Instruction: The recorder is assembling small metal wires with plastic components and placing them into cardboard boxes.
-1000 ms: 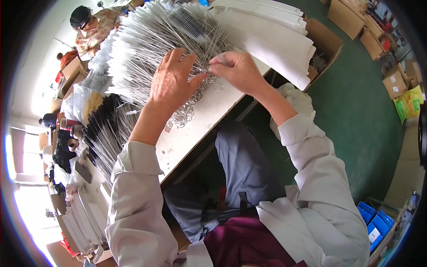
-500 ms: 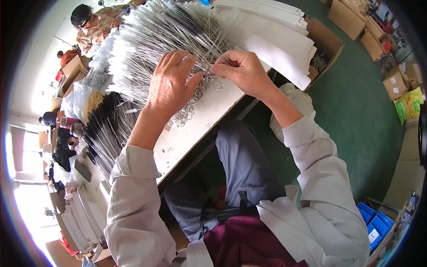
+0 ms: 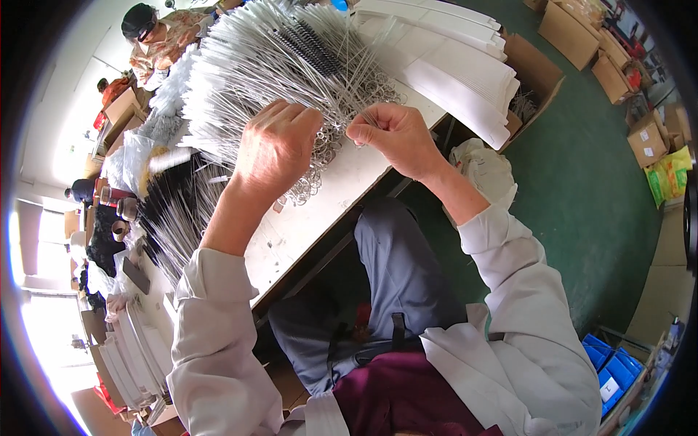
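A big heap of tube brushes (image 3: pixel 240 87) with white bristles and thin wire stems lies on the table, its looped ends toward me. Several black-bristled brushes (image 3: pixel 309 47) lie on top. My right hand (image 3: pixel 392 138) is closed in a pinch at the looped ends, on thin wire brush stems; how many is hidden. Over the near side of the heap, my left hand (image 3: pixel 280 149) is curled closed with its back up, so its fingertips and anything in them are hidden. A blurred white bristle head (image 3: pixel 171 160) shows left of it.
Black-bristled brushes (image 3: pixel 171 211) lie left of my left forearm. Long white card pieces (image 3: pixel 443 65) are stacked on the table's right part, beside an open cardboard box (image 3: pixel 534 80). A white sack (image 3: pixel 483 171) stands below the table edge. Another person (image 3: pixel 163 40) sits across the table.
My left hand has gone from spread fingers to curled ones. The black brushes on the heap have shifted and fanned out. A blurred white bristle head has appeared at the left.
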Demonstrator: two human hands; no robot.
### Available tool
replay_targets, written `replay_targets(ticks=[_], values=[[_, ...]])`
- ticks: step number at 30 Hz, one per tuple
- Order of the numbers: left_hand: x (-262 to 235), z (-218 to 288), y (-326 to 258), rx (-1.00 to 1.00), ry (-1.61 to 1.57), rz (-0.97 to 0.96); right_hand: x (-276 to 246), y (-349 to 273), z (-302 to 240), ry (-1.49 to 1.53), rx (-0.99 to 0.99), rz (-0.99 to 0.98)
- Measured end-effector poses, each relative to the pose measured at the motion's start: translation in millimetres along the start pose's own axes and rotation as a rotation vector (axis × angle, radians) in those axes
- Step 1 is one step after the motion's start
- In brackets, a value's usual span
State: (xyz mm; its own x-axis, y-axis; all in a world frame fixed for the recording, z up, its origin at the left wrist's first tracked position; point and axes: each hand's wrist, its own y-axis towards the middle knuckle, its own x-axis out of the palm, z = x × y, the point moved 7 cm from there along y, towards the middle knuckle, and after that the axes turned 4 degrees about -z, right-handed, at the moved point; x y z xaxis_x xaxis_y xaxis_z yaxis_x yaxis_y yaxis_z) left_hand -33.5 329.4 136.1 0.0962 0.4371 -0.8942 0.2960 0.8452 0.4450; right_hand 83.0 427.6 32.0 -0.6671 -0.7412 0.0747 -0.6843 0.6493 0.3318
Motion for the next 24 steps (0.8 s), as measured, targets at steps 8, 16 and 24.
replay_targets(ticks=[8,16,24], values=[[2,-2,-10,-0.168,-0.181,-0.077,10,-17,1,0.032,0.062,-0.007],[21,-24,-10,-0.549,-0.280,-0.263,32,-31,12,0.046,0.073,0.013],[32,-35,-19,-0.661,-0.175,-0.376,42,-40,19,0.121,0.108,0.084]])
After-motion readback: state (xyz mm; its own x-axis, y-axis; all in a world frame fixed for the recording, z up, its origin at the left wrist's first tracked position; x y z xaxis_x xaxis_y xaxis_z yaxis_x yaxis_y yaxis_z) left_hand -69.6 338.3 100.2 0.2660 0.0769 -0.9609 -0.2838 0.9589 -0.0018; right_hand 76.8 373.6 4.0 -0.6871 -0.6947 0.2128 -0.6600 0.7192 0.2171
